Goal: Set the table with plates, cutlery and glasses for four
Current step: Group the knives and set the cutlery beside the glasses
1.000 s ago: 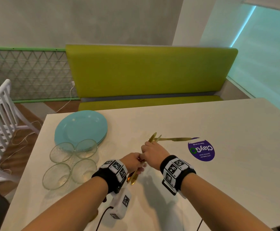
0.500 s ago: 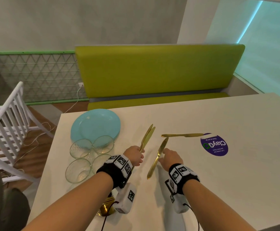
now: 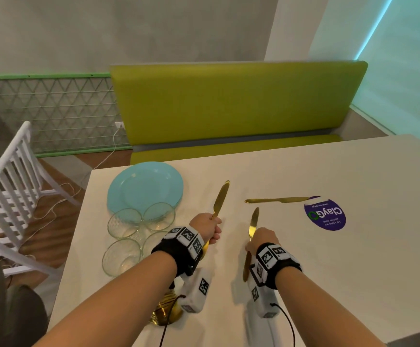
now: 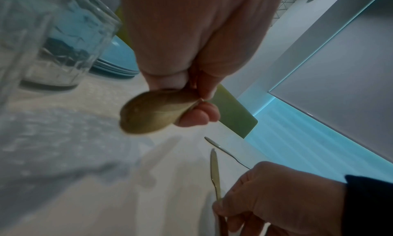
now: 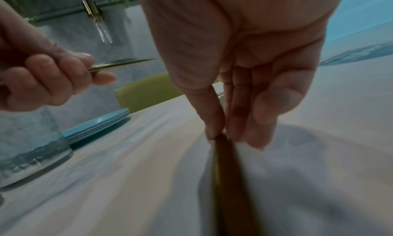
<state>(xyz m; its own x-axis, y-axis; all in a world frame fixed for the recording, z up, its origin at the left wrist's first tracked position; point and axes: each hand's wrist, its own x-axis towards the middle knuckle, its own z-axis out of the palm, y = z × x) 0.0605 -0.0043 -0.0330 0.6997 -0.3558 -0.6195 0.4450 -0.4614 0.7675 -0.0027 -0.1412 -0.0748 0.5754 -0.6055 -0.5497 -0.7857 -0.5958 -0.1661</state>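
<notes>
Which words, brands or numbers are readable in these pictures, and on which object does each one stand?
"ClayGO": purple round sticker on the table, upside down to the head camera.
Small white lines above it on the sticker: too small to read.
Black-and-white square codes on the wristbands: patterns, no words.

Big lime-green bench point(image 3: 229, 101) runs along the far side, padded back and seat, pushed up to the grey wall. There's a white slatted chair point(image 3: 6, 176) off to the left on the wood floor, with a white cable point(image 3: 109, 156) trailing down from a wall socket point(image 3: 119, 125) behind it. Round purple sticker point(image 3: 325, 214) reads ClayGo, I think; the smaller print is too tiny. Diamond-pattern mesh panel point(image 3: 53, 111) with green trim sits left of the bench.
</notes>
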